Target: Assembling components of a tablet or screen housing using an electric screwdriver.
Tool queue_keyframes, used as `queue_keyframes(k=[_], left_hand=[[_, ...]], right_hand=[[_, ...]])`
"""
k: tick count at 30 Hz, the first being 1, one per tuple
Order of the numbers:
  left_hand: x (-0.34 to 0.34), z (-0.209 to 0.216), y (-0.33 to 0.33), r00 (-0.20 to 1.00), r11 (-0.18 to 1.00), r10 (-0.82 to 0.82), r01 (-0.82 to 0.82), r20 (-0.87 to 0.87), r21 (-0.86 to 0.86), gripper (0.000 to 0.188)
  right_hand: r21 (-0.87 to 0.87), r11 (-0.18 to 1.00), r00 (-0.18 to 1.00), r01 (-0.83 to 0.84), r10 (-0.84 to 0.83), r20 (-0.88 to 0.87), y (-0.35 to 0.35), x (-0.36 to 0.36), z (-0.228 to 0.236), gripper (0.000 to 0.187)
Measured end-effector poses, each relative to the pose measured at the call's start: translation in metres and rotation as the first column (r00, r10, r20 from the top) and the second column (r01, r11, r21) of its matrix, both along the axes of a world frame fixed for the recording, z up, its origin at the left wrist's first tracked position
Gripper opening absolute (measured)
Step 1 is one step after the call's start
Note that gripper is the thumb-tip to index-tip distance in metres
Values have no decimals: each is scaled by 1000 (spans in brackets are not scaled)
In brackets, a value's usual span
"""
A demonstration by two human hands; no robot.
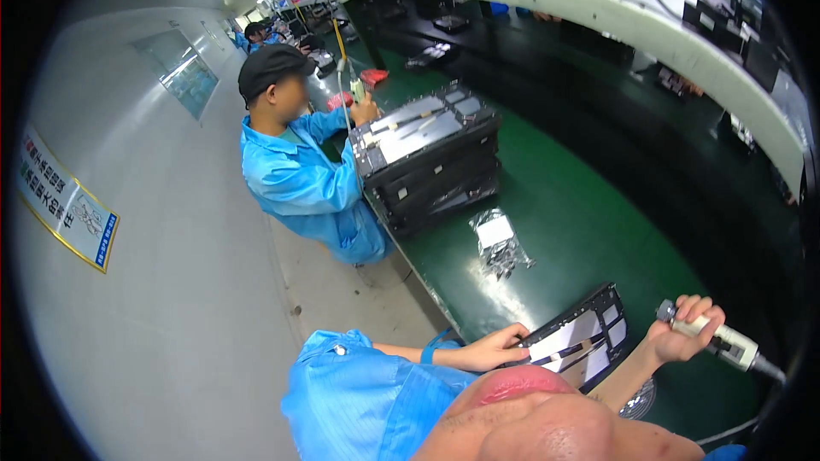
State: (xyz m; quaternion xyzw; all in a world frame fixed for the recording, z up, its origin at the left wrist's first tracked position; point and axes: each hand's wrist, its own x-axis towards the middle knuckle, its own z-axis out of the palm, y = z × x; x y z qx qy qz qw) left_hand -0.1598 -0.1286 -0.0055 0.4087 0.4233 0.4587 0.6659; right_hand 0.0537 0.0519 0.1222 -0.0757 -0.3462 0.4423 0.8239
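Observation:
In front of me is a flat black-framed panel (581, 335) with white and silver areas and a dark strip with a pale section across its middle. My left hand (500, 347) grips the panel's left edge with bent fingers, and a blue band circles that wrist. To the panel's right, my right hand (688, 329) is wrapped around a white electric screwdriver (733, 347). The screwdriver's grey end points up and left, apart from the panel, and its cable runs off to the right. My forearm and body cover the panel's near part.
A clear bag of small dark parts (497, 239) lies on the green bench (589, 222). Beyond it stands a stack of similar black panels (436, 162). A co-worker in blue (299, 179) holds a tool behind the stack. A round dish (639, 399) sits near my right forearm. A pale shelf rail (615, 13) curves overhead.

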Motion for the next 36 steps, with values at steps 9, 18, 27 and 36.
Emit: queue_keyframes(k=[9,18,27,36], left_hand=[[-69,62,36,898,892,429,-438,97,110,38],[-107,135,9,770,769,525,-611,361,185,35],[-228,258,-34,605,489,685,-795,406,359,34],[-340,251,-17,742,633,579,-671,338,386,33]], right_hand=[[21,998,998,62,-61,-32,-10,48,16,29],[-21,997,997,76,-75,6,-24,53,32,39],[-59,998,999,24,-22,30,-32,31,35,32],[-3,998,996,68,-68,-63,-16,24,26,24]])
